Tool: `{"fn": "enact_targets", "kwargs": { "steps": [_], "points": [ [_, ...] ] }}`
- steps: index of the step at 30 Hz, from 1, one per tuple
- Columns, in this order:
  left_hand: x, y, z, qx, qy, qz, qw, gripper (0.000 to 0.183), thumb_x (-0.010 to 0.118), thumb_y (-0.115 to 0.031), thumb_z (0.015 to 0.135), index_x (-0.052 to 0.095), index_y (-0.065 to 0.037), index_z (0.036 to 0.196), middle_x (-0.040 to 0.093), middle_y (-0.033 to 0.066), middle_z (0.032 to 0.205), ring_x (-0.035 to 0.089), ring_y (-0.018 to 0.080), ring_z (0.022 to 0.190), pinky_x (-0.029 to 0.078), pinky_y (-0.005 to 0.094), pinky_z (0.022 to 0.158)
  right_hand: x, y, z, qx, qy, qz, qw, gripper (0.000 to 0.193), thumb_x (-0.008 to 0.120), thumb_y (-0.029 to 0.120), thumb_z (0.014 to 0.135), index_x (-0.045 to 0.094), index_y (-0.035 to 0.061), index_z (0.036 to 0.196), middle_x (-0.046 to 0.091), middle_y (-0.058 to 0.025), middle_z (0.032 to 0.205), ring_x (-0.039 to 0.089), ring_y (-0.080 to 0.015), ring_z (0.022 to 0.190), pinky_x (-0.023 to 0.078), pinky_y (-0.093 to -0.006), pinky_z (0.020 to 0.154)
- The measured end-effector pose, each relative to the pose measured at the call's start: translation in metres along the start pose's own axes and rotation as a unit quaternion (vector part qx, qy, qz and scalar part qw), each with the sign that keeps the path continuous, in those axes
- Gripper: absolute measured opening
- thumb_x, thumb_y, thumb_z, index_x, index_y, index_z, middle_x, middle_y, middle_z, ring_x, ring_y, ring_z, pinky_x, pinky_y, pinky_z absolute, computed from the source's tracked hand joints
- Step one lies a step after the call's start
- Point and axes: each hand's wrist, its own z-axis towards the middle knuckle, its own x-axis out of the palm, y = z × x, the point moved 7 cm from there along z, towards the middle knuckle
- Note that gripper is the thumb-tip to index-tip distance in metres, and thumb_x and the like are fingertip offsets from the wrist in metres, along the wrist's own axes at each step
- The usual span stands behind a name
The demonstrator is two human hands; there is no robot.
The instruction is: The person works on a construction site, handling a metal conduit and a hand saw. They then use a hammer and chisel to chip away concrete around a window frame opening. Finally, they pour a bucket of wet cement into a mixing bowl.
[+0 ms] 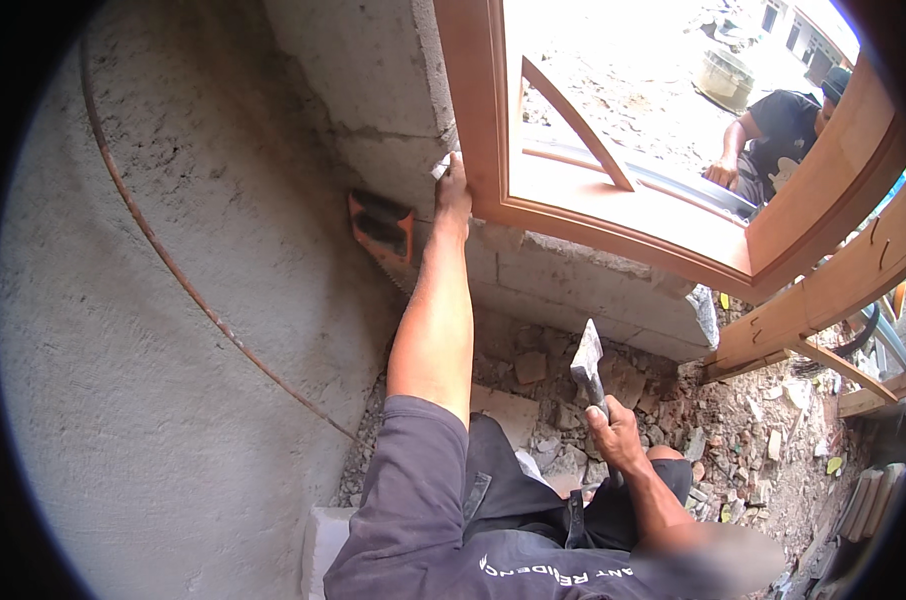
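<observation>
My left arm stretches forward to the corner where the block wall meets a brown wooden window frame [488, 208]. There my left hand [453, 195] is closed around a small white piece [441, 167], held against the frame's left side; what the piece is, I cannot make out. In my right hand [618, 436] is a hammer [589, 360], gripped by its dark handle with the tapered grey metal head pointing up and away from me. The hammer is apart from the frame and wall. Just left of my left forearm, a handsaw [381, 228] with an orange and black handle leans on the wall.
A low block wall [583, 295] runs beneath the frame. Rubble [743, 430] covers the ground at right, near a curved wooden piece [808, 305] with bent nails. A rusty rod [173, 255] curves along the plastered wall at left. Another person [778, 135] is beyond the opening.
</observation>
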Motion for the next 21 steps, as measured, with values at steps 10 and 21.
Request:
{"fn": "enact_targets", "kwargs": {
  "steps": [10, 21],
  "points": [
    [0.001, -0.006, -0.010, -0.115, 0.057, 0.071, 0.989, 0.056, 0.026, -0.054, 0.092, 0.054, -0.012, 0.116, 0.058, 0.0013, 0.107, 0.055, 0.0119, 0.088, 0.045, 0.0314, 0.064, -0.001, -0.001, 0.001, 0.015, 0.004, -0.023, 1.000, 0.043, 0.055, 0.043, 0.086, 0.054, 0.0003, 0.080, 0.052, -0.0057, 0.061, 0.049, -0.0135, 0.058, 0.041, -0.0310, 0.055],
    [-0.002, 0.002, 0.005, 0.009, 0.055, 0.014, 0.998, 0.066, 0.026, -0.054, 0.093, 0.042, 0.000, 0.129, 0.052, 0.0071, 0.123, 0.049, 0.0178, 0.111, 0.039, 0.0313, 0.091, 0.000, 0.013, -0.009, 0.004, 0.020, -0.050, 0.999, 0.045, 0.056, 0.044, 0.085, 0.054, -0.0009, 0.082, 0.052, -0.0076, 0.061, 0.050, -0.0153, 0.058, 0.042, -0.0320, 0.055]
  ]
}}
